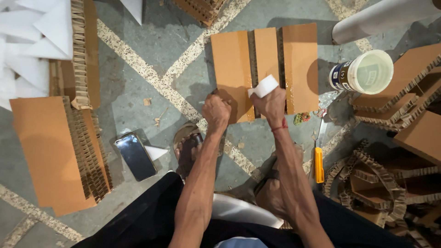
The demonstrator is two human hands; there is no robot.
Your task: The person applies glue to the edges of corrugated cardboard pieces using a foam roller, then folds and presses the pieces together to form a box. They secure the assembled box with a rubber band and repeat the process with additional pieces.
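- Grey stone floor with speckled pale inlay strips (151, 76) carries everything here; the person squats over it, sandalled feet just below the work.
- Left side, a big stack of brown honeycomb cardboard sheets (43, 151) lies flat, edges stepped. It looks like stock parked within arm's reach.
- Right side, more brown honeycomb cardboard pieces and curled offcut strips (390, 179) are heaped loosely, a scrap pile by the look of it.
- Centre, the grooved brown cardboard panel (264, 69) lies flat on the floor straight ahead, two channels cut through it showing the honeycomb core. Its right section shines wet, likely with glue.
- Just right of the panel, an open white plastic tub with a dark label (363, 72) stands close, handy for dipping, I'd judge.
- Left hand (216, 111) is curled into a fist, knuckles down on the panel's near left corner, apparently pinning it so it doesn't slide. The arm is straight, leaning weight forward.
- Right hand (272, 106), red thread at the wrist, is closed around a white rectangular sponge block (263, 86), fingers wrapped, block poking out over the middle strip.
- A black smartphone (135, 156) lies face up on the floor, left of the feet.
- A yellow-handled utility knife (318, 164) lies on the floor to the right, apart from both hands.
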